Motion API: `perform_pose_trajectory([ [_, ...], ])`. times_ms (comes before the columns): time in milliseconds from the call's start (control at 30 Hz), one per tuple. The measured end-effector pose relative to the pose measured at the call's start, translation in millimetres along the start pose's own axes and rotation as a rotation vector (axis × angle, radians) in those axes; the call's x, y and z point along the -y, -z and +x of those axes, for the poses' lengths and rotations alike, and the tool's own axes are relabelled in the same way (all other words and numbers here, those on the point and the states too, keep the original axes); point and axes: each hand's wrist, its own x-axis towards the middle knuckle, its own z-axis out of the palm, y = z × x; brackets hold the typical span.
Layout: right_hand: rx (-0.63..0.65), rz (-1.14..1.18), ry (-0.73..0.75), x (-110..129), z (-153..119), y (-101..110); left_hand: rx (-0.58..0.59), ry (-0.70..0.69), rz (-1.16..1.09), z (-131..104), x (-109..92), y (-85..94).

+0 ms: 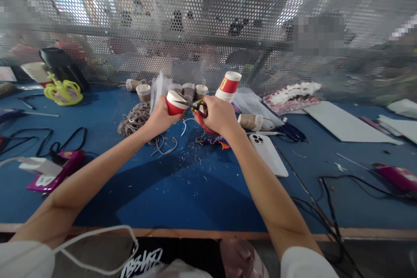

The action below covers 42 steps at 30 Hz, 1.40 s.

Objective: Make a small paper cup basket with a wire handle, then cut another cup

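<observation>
A red and white paper cup (175,103) is held in my left hand (162,118), tilted with its open end up toward the right. My right hand (217,115) grips scissors (207,127) with red handles. Their dark blades point left and lie at the cup's rim. Behind my right hand stands a stack of paper cups (229,84), upside down, with a red band. A thin white strip (184,127) hangs below the cup, and small white scraps lie scattered on the blue table (195,200).
Grey cord (135,119) is heaped left of my left hand. Small twine-wrapped cups (188,91) stand behind. A white phone (269,154) and white board (345,121) lie right. Purple power strips (58,173) with cables lie at both sides; a perforated metal screen (208,21) rises behind.
</observation>
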Motion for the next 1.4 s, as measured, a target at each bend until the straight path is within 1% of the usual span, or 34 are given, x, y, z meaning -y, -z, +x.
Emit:
perform_pose_trajectory([
  [100, 0.051, -0.047, 0.021, 1, 0, -1, 0.024, 0.085, 0.004, -2, -6, 1.1],
  [233, 0.068, -0.101, 0.029, 3, -2, 0, 0.030, 0.108, 0.061, -4, -16, 3.2],
  [400, 0.098, -0.142, 0.059, 5, -3, 2, 0.033, 0.110, 0.077, -5, -17, 3.5],
  [600, 0.123, -0.115, 0.080, 5, -4, -1, 0.024, 0.093, 0.030, -5, -17, 3.1],
  [800, 0.116, -0.075, 0.078, 3, -2, -3, 0.024, 0.117, 0.059, -5, -20, 3.4],
  [1000, 0.009, 0.067, 0.008, 1, -1, -1, 0.028, 0.126, 0.085, -4, -21, 4.8],
  [1100, -0.003, 0.041, 0.001, 0, -2, 1, 0.025, 0.138, 0.077, -4, -21, 5.4],
  [1300, 0.044, -0.042, 0.036, 2, -2, 0, 0.041, 0.105, 0.051, -4, -18, 4.5],
  [1400, 0.049, -0.062, 0.040, 3, -3, 0, 0.028, 0.089, 0.044, -5, -16, 3.8],
])
